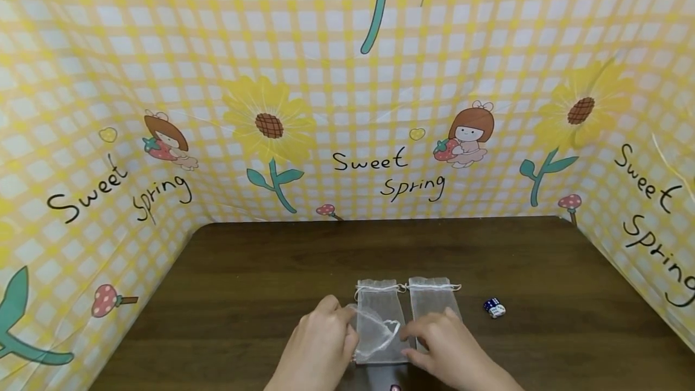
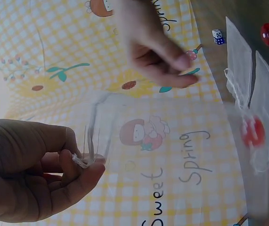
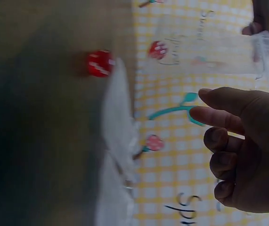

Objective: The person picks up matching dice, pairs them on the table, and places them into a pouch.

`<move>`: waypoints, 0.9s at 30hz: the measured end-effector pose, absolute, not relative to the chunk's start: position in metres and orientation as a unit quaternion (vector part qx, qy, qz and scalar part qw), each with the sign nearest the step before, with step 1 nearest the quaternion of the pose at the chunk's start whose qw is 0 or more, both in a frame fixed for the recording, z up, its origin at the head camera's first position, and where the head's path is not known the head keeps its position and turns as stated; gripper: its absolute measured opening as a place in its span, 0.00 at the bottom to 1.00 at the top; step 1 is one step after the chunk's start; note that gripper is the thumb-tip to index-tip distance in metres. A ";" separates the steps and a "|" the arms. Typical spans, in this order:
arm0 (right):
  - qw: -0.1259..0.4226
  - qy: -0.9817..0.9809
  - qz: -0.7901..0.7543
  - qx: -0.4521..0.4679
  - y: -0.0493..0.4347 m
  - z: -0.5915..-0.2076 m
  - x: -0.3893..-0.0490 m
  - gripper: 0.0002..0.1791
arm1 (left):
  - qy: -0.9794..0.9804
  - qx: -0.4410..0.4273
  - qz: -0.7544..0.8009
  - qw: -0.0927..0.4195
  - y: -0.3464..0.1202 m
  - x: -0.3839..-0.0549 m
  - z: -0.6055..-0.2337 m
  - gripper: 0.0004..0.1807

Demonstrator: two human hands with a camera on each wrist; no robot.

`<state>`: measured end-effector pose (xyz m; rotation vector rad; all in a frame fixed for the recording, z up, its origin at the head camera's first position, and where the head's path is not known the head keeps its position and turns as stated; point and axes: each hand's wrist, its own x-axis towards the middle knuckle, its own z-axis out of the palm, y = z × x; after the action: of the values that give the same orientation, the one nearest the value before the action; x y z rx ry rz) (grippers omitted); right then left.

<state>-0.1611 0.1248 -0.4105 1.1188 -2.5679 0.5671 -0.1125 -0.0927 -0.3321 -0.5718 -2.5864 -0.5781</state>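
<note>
My left hand (image 1: 317, 343) pinches the drawstring end of a sheer white organza bag (image 2: 172, 117), which hangs upright above the table. At the bottom of this bag a red die (image 3: 158, 49) with white dots shows through the mesh. My right hand (image 1: 447, 346) is beside the bag, holding nothing; in the right wrist view its thumb and index finger extend apart while the other fingers curl. Two more organza bags, a left one (image 1: 374, 300) and a right one (image 1: 426, 300), lie flat side by side beneath the hands.
To the right on the dark wooden table (image 1: 260, 276) sit a blue die (image 1: 491, 303) and a white die (image 1: 496, 312), close together. Another red die (image 3: 100, 63) lies near the flat bags, toward the front. A yellow checked cloth (image 1: 347, 101) walls in the back and sides.
</note>
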 end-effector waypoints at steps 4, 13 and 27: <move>0.065 -0.896 0.198 0.392 0.118 -0.426 -0.161 0.08 | -0.932 -0.202 -0.209 0.217 -0.095 -0.112 -0.332 0.06; 0.034 -0.893 0.143 0.425 0.107 -0.453 -0.163 0.10 | -0.936 -0.196 -0.197 0.218 -0.098 -0.114 -0.335 0.07; 0.055 -0.885 0.118 0.447 0.107 -0.459 -0.160 0.05 | -0.938 -0.195 -0.203 0.202 -0.099 -0.114 -0.336 0.08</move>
<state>-0.1605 0.1067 -0.4593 1.3559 -2.6884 0.3582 -0.1141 -0.0993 -0.3355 -0.5444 -2.6190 -0.5682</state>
